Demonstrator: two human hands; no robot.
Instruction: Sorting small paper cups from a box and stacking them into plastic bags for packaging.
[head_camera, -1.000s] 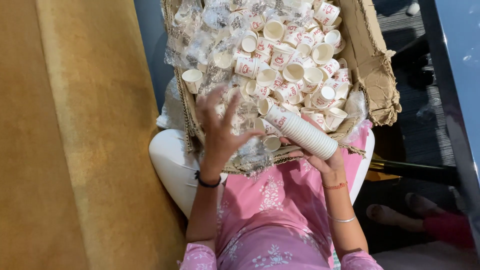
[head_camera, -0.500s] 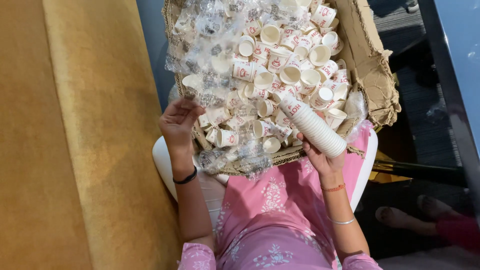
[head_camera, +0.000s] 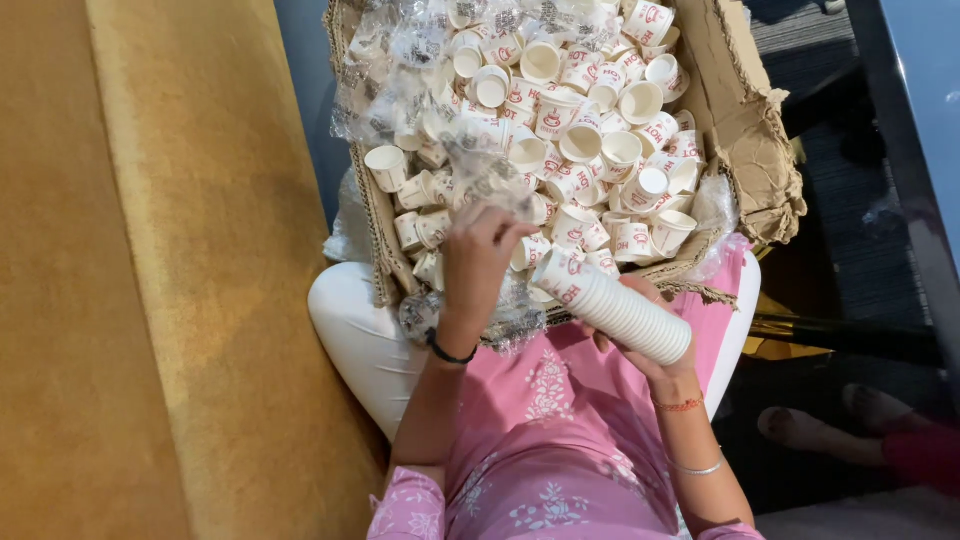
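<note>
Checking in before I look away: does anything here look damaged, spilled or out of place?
Yes. The cardboard box is torn and ragged along its right wall. The loose paper cups lie jumbled inside, mixed with crumpled clear plastic wrap. Only the cup stack in the right hand looks orderly.

Right hand (head_camera: 650, 340) holds stacked cups (head_camera: 615, 308); left hand (head_camera: 478, 255) reaches into the cardboard box (head_camera: 745, 120).

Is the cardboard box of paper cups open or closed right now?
Open. The cardboard box has its torn flaps spread outward, and loose paper cups and clear plastic wrap lie exposed inside.
</note>
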